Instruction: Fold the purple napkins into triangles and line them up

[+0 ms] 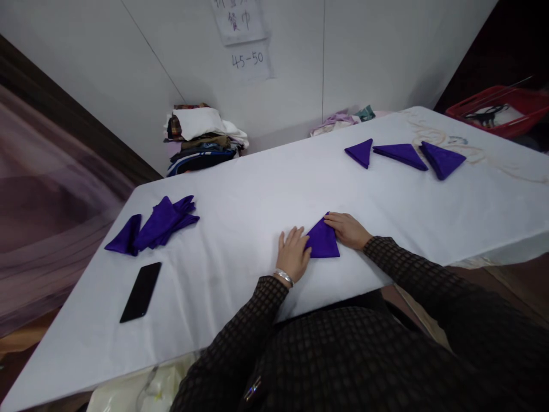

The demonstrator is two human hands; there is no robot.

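Note:
A purple cloth napkin point(323, 240), folded to a small triangle-like shape, lies on the white tablecloth before me. My left hand point(294, 252), a silver bracelet at its wrist, rests flat with fingers spread at the napkin's left corner. On the upper right edge lies my right hand point(348, 228), its fingers stretched out and touching the napkin near its top point. Neither hand grips the cloth. Several more purple napkins point(165, 220) lie loosely heaped at the left. Three folded purple napkins point(400, 154) sit in a row at the far right.
A black phone point(140, 292) lies on the table point(240, 189) at the left. Behind the table are a stack of folded clothes point(203, 137) and some lilac cloth point(337, 121). A red basket point(501, 109) stands at the far right. Handwritten papers point(249, 57) hang on the wall.

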